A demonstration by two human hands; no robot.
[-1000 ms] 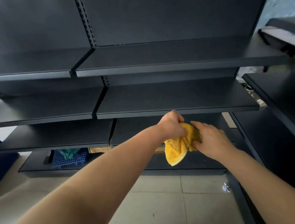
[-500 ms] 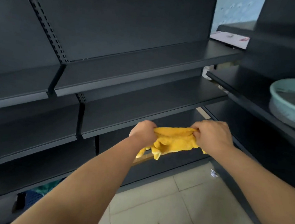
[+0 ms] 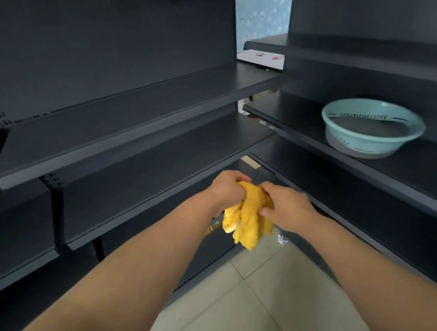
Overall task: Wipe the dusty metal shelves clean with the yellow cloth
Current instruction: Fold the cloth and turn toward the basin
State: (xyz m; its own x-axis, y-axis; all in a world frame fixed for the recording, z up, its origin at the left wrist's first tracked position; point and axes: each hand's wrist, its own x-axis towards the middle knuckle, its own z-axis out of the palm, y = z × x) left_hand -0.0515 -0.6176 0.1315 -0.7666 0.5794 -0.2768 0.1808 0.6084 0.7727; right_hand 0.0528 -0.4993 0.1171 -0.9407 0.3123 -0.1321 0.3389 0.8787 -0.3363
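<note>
A yellow cloth (image 3: 249, 221) hangs bunched between my two hands in front of the shelf corner, above the floor. My left hand (image 3: 227, 190) grips its upper left part with curled fingers. My right hand (image 3: 286, 207) grips its right side, thumb pressed into the fabric. Dark metal shelves (image 3: 124, 141) run in tiers along the left. More dark shelves (image 3: 369, 176) run along the right. The cloth touches no shelf.
A pale teal basin (image 3: 372, 128) stands on the right shelf at mid height. Beige floor tiles (image 3: 266, 301) lie between the two shelf units. A small scrap of white litter (image 3: 282, 240) lies on the floor by the corner. Patterned wall shows in the gap behind.
The view has swung right, bringing the teal basin and right shelves into sight. My hands pulled the cloth out wide, then brought it back into a bunch.
</note>
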